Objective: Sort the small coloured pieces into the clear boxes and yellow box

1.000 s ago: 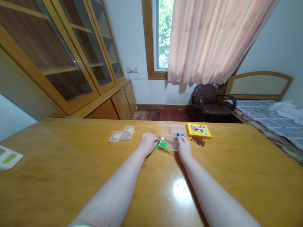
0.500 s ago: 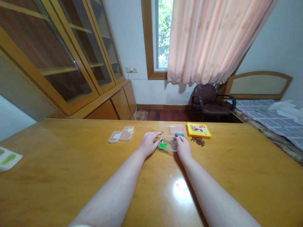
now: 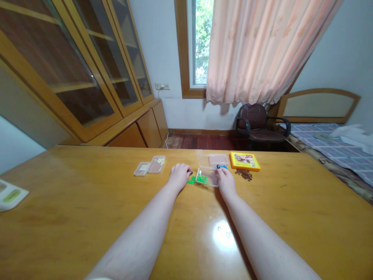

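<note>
While against the right hand [image 3: 226,181], clear box [image 3: 207,179] crosswise, lid [image 3: 218,160] rearward.

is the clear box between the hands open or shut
Open: the clear box has its lid laid back behind it, green pieces showing in the base.

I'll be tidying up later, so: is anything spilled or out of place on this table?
Yes. Green pieces lie loose on the table just left of the clear box, by the left hand. Brown bits lie scattered beside the yellow box.
</note>
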Demonstrator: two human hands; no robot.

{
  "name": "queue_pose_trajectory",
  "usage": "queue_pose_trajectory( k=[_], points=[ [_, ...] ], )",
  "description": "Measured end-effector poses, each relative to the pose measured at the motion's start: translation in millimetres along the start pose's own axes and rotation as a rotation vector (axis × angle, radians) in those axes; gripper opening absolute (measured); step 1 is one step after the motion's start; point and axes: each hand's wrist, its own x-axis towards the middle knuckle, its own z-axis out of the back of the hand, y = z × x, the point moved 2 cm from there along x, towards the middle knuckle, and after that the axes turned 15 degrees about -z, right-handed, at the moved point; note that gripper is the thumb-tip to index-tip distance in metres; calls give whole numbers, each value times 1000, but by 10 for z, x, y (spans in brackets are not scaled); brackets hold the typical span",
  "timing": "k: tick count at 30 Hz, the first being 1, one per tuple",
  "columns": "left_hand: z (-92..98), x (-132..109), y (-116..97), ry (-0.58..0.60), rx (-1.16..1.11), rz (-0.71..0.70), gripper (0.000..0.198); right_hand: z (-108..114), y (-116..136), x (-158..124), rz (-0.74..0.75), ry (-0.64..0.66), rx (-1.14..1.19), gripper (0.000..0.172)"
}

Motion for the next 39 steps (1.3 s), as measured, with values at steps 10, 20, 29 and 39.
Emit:
queue_pose_trajectory(
  k=[10,20,29,39],
  points=[
    [-69,5,21,34,32,47,13,4,-6,5,9,2,3,36],
    [-47,0,6,24,24,30,10,-3,-1,2,-13,9,12,33],
    [-28,7,-25,42,-14,-7,8,-1,6,-9,-17,12,-4,31],
    [-38,-1,-19,19,-37,-36,6,3,-18,11,23,0,-9,33]
  ],
)
